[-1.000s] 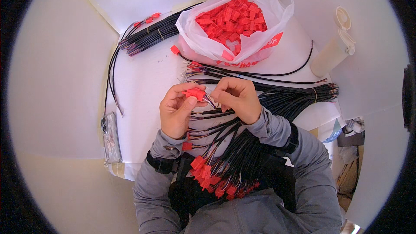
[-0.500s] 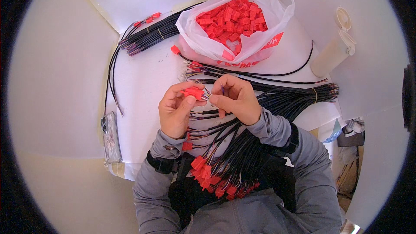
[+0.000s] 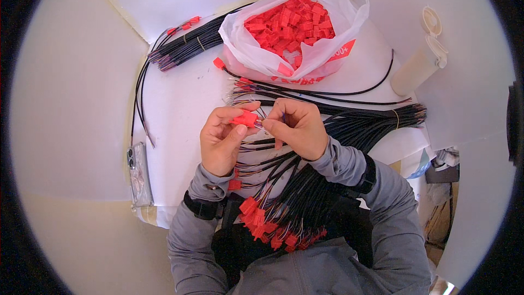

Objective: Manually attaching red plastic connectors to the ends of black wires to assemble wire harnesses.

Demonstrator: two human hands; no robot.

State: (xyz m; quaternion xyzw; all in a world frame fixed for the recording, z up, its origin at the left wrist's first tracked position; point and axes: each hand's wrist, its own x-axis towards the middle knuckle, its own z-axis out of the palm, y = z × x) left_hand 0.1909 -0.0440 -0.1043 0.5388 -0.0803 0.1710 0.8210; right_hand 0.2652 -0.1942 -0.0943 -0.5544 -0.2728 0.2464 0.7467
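Observation:
Between the thumb and fingers of my left hand [image 3: 220,137] is a red plastic connector [image 3: 246,118], its wire end turned to the right. My right hand [image 3: 299,127] pinches thin wires [image 3: 261,124] at that end, close to the housing. The fingertips hide how far the wires reach into it. Below both hands, a thick bunch of black cables [image 3: 308,199] slopes over the table's near edge toward my lap. Red connectors [image 3: 256,218] cap its lower ends. Another bundle of black cables [image 3: 371,120], tied with a band, lies right of my right hand.
A white plastic bag [image 3: 234,49] full of red connectors [image 3: 289,24] stands at the back. Left of it lies a tied black cable bundle [image 3: 191,43]. A beige flip-lid bottle [image 3: 417,68] is at the far right, a phone [image 3: 141,175] at the left edge. Pale walls surround the table.
The connector has turned slightly in my left hand, and my right fingertips have come a little closer to its wire end. Both hands keep their grip.

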